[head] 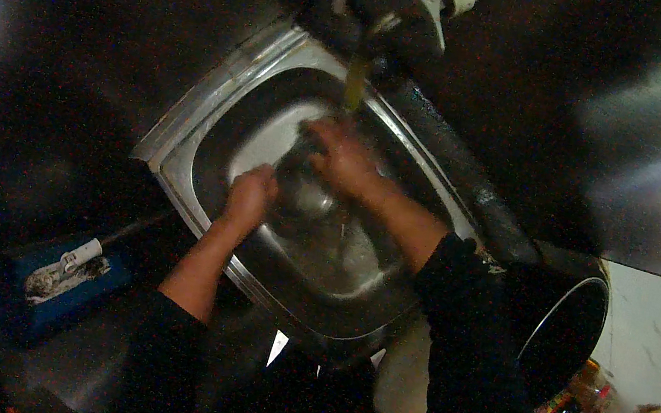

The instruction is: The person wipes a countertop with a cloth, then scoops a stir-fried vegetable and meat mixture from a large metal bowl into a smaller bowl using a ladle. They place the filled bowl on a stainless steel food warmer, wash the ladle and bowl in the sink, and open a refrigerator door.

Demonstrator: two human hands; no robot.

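Both of my hands are inside a stainless-steel sink (pixel 173 175). My left hand (pixel 251 194) is curled like a fist above the near left side of the basin. Farther in, my right hand (pixel 345 157) bends its fingers below a yellowish spout or stream (pixel 355 84), which I cannot tell apart. A dark patch (pixel 293 165) lies between the hands; whether it is a wet cloth or shadow is unclear. Blur hides what either hand grips. Around the round drain (pixel 313 198), the basin floor looks wet.
A tap lever (pixel 428 1) juts over the sink's back edge. To the left, a white pipe fitting (pixel 80 254) lies over a blue object (pixel 52 305). On the right stand a dark round vessel with a shiny rim (pixel 567 309) and red packaging (pixel 574 410). Pale material (pixel 404 374) hangs in front.
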